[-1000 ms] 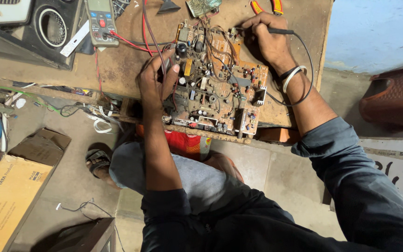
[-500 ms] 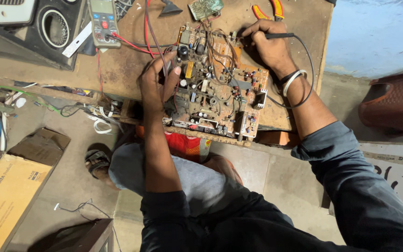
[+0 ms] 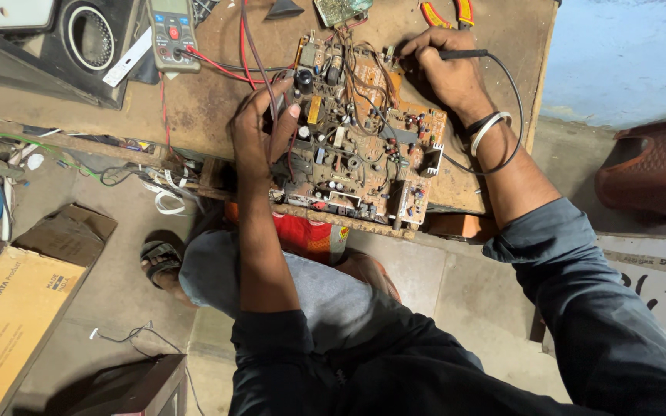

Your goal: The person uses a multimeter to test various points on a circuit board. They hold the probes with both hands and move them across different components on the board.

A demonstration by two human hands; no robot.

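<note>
The brown circuit board (image 3: pixel 364 139), crowded with capacitors, coils and loose wires, lies flat at the upper middle of the frame, its near edge at the front edge of my worktop (image 3: pixel 194 100). The black probe (image 3: pixel 462 55) with its trailing black lead lies level above the board's upper right corner, and a red-wired probe (image 3: pixel 277 104) stands at the board's left edge.

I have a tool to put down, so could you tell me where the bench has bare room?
Bare bench lies between the multimeter and the left hand, crossed only by the red lead. The circuit board is crowded, and the right hand works at its top edge.
</note>
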